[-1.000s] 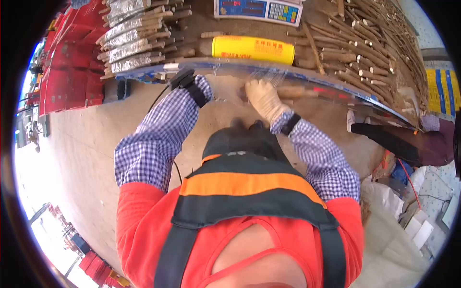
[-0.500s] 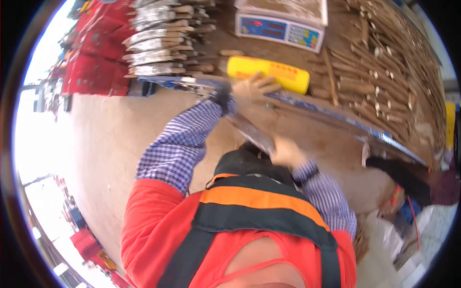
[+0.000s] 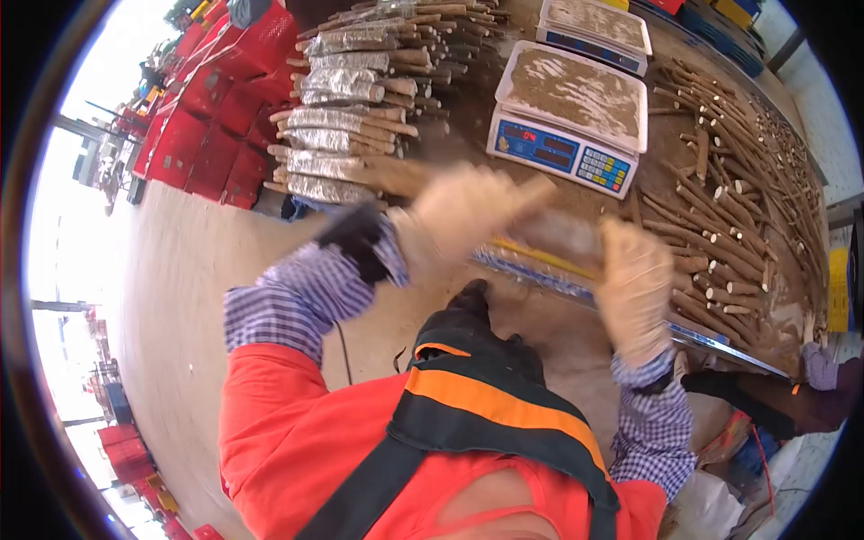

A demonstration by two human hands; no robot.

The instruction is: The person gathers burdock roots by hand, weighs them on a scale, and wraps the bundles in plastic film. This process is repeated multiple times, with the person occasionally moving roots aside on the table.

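Note:
My left hand [image 3: 463, 211], gloved and blurred by motion, is closed around brown roots [image 3: 537, 193] whose cut ends stick out to its right. They stretch leftward in front of the wrapped bundles. My right hand [image 3: 634, 283], in a pale glove, is closed at the near table edge. A blurred, whitish see-through film [image 3: 569, 227] runs between the hands, and my right fingers close at its right end. Below it shows a yellow strip [image 3: 540, 256] along the edge of the table.
Film-wrapped root bundles [image 3: 337, 85] lie stacked at the back left, beside red crates [image 3: 211, 135]. Two scales [image 3: 562, 148] with dusty trays stand behind my hands. Loose roots [image 3: 733, 229] cover the right side. Another person's sleeve [image 3: 819, 367] shows at the far right.
My right hand has moved up and right, away from my body to the table edge. My left hand now grips roots above the edge. The yellow roll now shows only as a strip.

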